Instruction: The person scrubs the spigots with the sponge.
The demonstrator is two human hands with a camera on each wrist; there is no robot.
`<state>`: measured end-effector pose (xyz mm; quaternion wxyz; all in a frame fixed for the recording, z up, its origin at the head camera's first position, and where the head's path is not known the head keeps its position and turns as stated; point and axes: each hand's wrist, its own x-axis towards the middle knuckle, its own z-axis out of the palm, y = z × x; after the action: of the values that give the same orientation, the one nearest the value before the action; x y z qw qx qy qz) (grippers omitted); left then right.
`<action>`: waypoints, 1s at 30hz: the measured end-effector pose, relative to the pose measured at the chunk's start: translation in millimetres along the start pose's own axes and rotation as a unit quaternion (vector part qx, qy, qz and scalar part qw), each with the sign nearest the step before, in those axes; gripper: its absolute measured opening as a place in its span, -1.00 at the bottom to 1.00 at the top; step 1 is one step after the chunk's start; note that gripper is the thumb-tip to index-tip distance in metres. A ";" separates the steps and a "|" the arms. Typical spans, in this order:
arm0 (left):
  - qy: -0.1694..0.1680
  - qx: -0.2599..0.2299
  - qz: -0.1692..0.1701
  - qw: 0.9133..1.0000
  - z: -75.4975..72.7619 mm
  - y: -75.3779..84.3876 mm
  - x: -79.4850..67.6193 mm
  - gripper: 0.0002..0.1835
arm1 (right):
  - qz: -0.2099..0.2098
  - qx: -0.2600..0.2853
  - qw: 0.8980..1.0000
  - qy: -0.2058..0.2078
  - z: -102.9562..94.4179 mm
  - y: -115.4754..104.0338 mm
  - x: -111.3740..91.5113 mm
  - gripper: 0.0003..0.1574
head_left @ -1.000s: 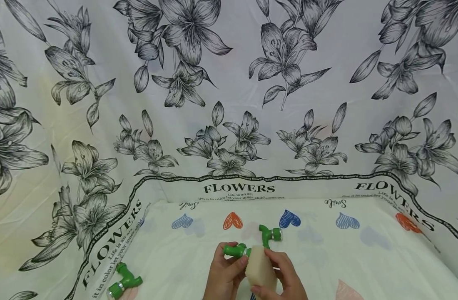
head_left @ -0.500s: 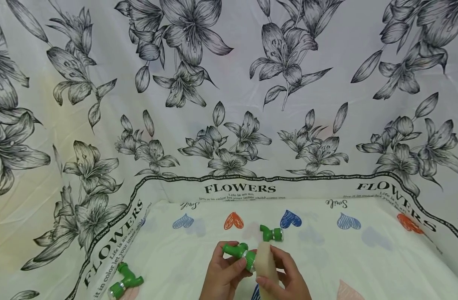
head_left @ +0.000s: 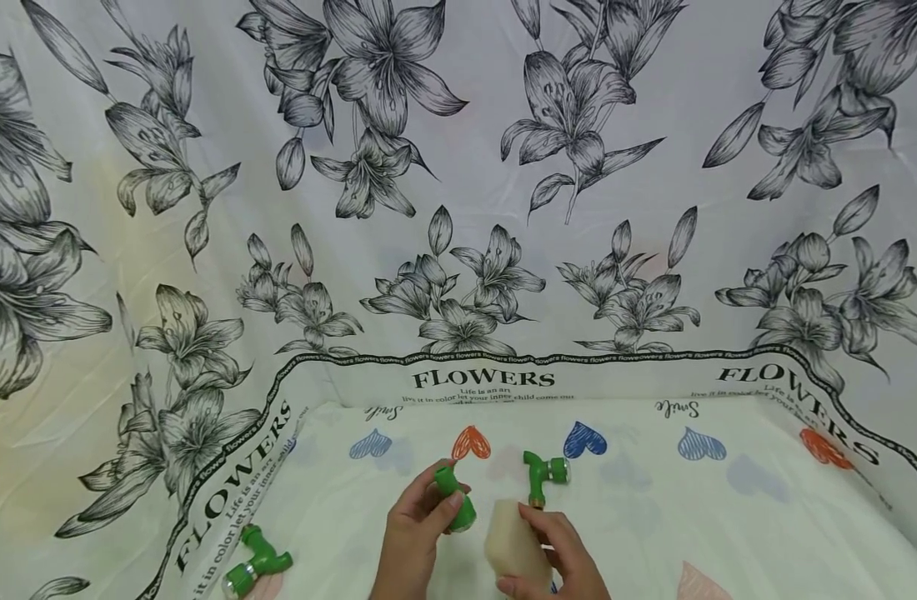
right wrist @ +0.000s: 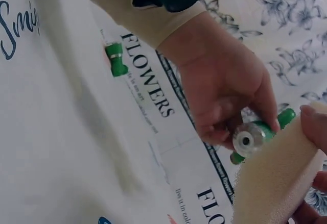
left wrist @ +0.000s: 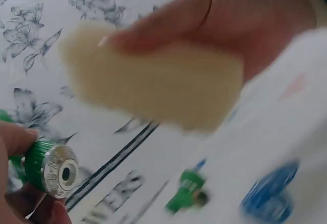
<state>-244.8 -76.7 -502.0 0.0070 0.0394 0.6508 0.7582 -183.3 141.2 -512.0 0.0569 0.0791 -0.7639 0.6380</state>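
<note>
Left hand (head_left: 413,533) grips a green tap fitting (head_left: 453,498); right hand (head_left: 559,554) holds a beige sponge (head_left: 513,542) beside it.

Sponge (head_left: 513,542) lies right of held tap (head_left: 453,500), before another tap (head_left: 543,475).
</note>
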 end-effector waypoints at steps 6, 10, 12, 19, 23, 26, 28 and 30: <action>0.043 0.307 0.145 0.939 -56.3 11.8 22.0 -0.42 | 0.012 0.005 1.000 0.025 -10.9 -3.2 -1.4 -0.05; 0.084 0.448 0.227 0.861 -103.8 9.8 33.6 -0.37 | 0.038 0.001 0.999 0.028 -19.0 -5.0 -1.2 -0.06; 0.096 0.495 0.257 0.824 -126.3 7.6 36.4 -0.35 | 0.051 -0.001 0.998 0.032 -23.0 -4.7 -0.6 -0.08; 0.052 0.619 0.250 0.742 -183.5 -3.3 42.8 -0.44 | 0.093 -0.016 0.994 0.051 -34.0 -6.8 0.4 -0.07; 0.021 0.669 0.217 0.711 -204.7 -17.9 42.0 -0.54 | 0.104 -0.015 0.993 0.049 -36.3 -5.8 0.0 -0.04; 0.008 0.696 0.166 0.698 -213.8 -23.9 41.3 -0.58 | 0.107 -0.018 0.993 0.046 -37.4 -5.2 -0.4 -0.03; -0.003 0.707 0.120 0.697 -217.5 -26.0 41.8 -0.60 | 0.106 -0.019 0.993 0.046 -37.7 -4.9 -0.5 -0.03; -0.014 0.716 0.077 0.694 -220.3 -27.5 42.2 -0.61 | 0.103 -0.017 0.993 0.047 -37.8 -4.8 -1.0 -0.03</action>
<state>-303.2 -287.2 -560.0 -0.0729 0.0927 0.9912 0.0601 -181.9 177.6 -500.8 0.0275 -0.0312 -0.7752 0.6304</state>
